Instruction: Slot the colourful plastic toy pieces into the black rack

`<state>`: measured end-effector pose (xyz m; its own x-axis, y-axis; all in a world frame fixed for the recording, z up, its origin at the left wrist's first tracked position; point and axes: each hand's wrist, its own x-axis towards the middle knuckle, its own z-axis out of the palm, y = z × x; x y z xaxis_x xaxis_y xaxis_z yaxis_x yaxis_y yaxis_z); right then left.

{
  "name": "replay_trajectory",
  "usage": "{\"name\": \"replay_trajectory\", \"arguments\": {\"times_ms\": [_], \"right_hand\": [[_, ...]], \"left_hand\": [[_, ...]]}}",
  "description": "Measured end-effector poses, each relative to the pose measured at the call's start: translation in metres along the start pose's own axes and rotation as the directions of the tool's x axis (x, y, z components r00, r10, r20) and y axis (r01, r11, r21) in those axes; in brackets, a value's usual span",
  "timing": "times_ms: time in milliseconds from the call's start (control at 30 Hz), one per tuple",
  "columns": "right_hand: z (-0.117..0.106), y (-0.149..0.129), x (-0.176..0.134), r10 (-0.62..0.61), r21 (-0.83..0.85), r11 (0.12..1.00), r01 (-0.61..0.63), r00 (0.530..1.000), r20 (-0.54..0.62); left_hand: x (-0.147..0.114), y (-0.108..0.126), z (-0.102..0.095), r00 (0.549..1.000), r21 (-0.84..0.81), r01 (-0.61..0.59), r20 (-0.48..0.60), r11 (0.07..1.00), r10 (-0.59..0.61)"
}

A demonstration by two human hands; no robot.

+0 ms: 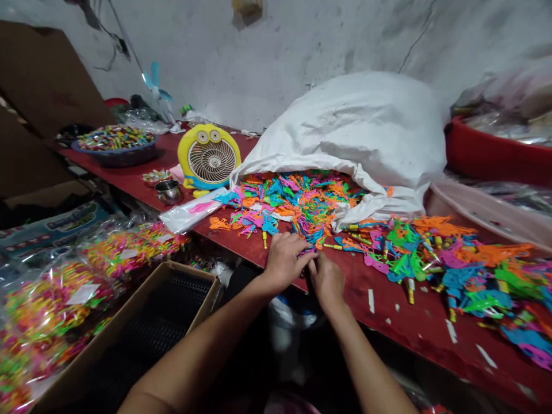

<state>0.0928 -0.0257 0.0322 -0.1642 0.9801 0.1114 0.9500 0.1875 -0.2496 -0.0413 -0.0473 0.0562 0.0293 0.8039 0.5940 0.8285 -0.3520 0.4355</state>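
Observation:
At the front edge of the red table (353,293), my left hand (283,260) and my right hand (328,280) meet with bent fingers. A small purple plastic toy piece (309,251) shows at the left fingertips. The right thumb and fingers are pinched just beside it; what they grip is mostly hidden. Just beyond the hands, a heap of colourful plastic toy pieces (302,198) spills from the open mouth of a big white sack (366,123). More toy pieces (431,259), some with yellow tubes attached, lie along the table to the right.
Left of the sack stand a yellow fan (214,155), a metal cup (168,192) and a plastic bag (194,210). A full basin (116,154) sits farther back. Pink (491,207) and red (500,144) tubs are at right. Below left are a cardboard box (198,269) and filled bags (56,293).

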Motion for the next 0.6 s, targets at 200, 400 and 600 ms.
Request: {"name": "replay_trajectory", "arguments": {"times_ms": [200,400,600], "right_hand": [[0.001,-0.001,0.007,0.017,0.015,1.0,-0.018,0.999,0.047],[-0.005,-0.002,0.015,0.058,0.029,0.997,-0.066,0.972,0.228],[-0.006,-0.001,0.012,0.022,0.053,0.998,-0.033,0.983,0.185]], "left_hand": [[0.018,0.004,-0.006,0.983,0.119,-0.031,0.183,0.992,0.009],[0.025,0.009,-0.003,0.969,0.206,-0.057,0.248,0.977,0.004],[0.023,0.006,-0.006,0.961,0.191,-0.049,0.276,0.98,-0.006]]}}
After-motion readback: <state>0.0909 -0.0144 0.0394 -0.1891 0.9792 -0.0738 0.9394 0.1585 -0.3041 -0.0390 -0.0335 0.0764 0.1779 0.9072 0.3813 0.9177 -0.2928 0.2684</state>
